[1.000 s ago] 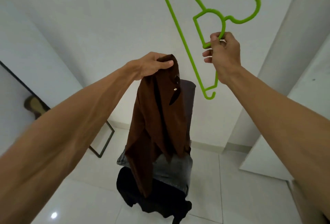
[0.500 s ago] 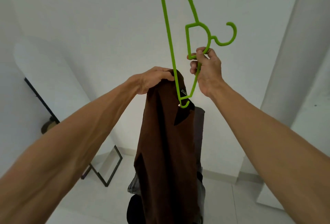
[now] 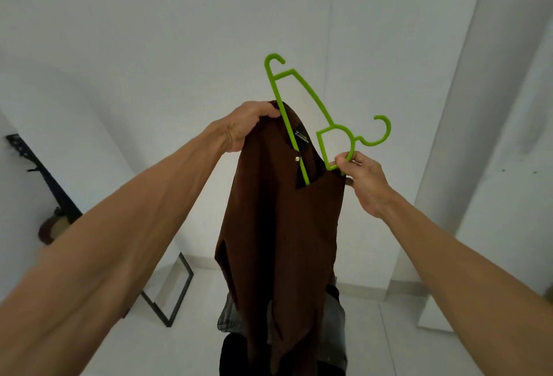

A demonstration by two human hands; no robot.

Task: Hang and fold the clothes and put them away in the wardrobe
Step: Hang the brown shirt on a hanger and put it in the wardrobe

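A dark brown shirt [image 3: 278,226] hangs in the air in front of me. My left hand [image 3: 244,125] grips its top at the shoulder. A bright green plastic hanger [image 3: 308,97] is tilted on end, with one arm pushed down through the shirt's neck opening, past the label. My right hand [image 3: 360,179] pinches the hanger at the loop below its hook, beside the collar. The hanger's other arm sticks up above the shirt.
Below the shirt lie more clothes, grey [image 3: 332,315] and black [image 3: 230,357], on something dark. A black metal frame [image 3: 176,295] stands on the white tiled floor at left. White walls and a white panel [image 3: 508,166] close in the right side.
My right hand has lowered the hanger and slid its lower arm into the shirt's neck opening. The left hand has kept hold of the shirt, and my view has tilted upward.
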